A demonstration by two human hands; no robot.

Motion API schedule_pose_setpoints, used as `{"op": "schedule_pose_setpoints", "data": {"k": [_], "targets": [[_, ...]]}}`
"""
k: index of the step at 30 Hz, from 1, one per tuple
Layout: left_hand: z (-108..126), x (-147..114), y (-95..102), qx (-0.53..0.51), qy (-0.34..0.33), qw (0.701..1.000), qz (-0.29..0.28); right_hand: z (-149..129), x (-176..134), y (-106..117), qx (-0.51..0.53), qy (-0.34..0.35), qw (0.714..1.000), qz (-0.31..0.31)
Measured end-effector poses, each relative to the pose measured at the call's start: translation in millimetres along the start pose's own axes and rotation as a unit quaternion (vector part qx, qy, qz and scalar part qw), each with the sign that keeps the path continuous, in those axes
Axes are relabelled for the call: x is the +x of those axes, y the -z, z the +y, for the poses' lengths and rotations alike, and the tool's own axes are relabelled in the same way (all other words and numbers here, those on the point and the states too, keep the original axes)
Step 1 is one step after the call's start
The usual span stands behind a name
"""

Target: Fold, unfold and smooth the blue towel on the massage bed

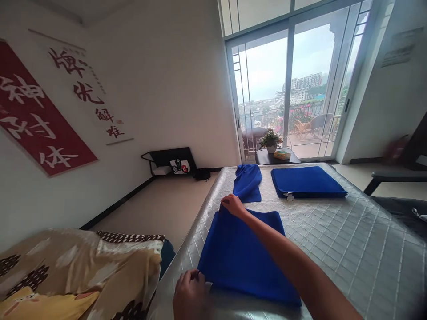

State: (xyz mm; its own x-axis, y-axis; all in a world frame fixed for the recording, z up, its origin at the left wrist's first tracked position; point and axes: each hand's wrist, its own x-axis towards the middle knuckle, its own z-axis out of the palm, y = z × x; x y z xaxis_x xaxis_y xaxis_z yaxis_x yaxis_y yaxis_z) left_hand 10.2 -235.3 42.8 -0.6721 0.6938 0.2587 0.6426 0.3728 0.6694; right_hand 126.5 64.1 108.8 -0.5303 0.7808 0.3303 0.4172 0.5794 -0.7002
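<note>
A folded blue cloth (247,258) lies flat on the silvery quilted table cover (353,235) in front of me. My right hand (232,206) reaches across it and pinches its far left corner, lifting that bit slightly. At the near left corner is my left hand (190,289), fingers curled at the cloth's edge beside a small white tag (208,286). Just beyond my right hand lies a loose, crumpled blue cloth (248,182). Farther right sits a neat stack of folded blue cloth (308,181) with a white label hanging from its near edge.
On the left, a patterned blanket (76,262) covers something low, with a yellow cushion (50,304). A small dark table (293,158) with a potted plant (271,140) stands by the sliding glass door. A black armchair (396,178) is at the right edge.
</note>
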Motion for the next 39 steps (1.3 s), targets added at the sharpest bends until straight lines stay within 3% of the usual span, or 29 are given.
{"op": "schedule_pose_setpoints", "data": {"k": [4,9,13,17,21,27,29,33,39], "targets": [[-26.4,12.1,-17.1,0.098,-0.051,0.993,0.038,-1.7,14.7,-44.3,-0.054,-0.014,0.998,-0.031],[-55.2,14.2,-36.9,0.172,-0.116,0.976,0.062,17.5,10.5,-81.1,-0.107,-0.042,0.991,-0.07],[-66.4,15.4,-43.6,0.194,-0.124,0.971,0.07,25.1,9.3,-92.9,-0.126,-0.047,0.988,-0.073],[-64.0,14.9,-41.4,0.192,-0.124,0.971,0.064,19.7,8.9,-81.1,-0.115,-0.035,0.991,-0.064],[-50.6,12.5,-33.9,0.2,-0.13,0.97,0.046,12.5,-1.4,-39.3,-0.079,0.004,0.996,-0.029],[-16.7,3.5,-19.2,0.177,-0.14,0.974,0.012,5.5,-45.7,55.9,0.033,0.114,0.993,0.011],[-1.5,1.9,-12.0,0.147,-0.153,0.977,0.031,3.4,-67.1,88.4,0.071,0.143,0.987,0.034],[36.0,9.7,7.9,0.082,-0.206,0.97,0.102,-0.2,-109.9,151.2,0.066,0.14,0.983,0.099],[125.3,18.1,53.6,0.044,-0.247,0.951,0.18,-11.0,-165.4,236.1,0.078,0.096,0.966,0.226]]}}
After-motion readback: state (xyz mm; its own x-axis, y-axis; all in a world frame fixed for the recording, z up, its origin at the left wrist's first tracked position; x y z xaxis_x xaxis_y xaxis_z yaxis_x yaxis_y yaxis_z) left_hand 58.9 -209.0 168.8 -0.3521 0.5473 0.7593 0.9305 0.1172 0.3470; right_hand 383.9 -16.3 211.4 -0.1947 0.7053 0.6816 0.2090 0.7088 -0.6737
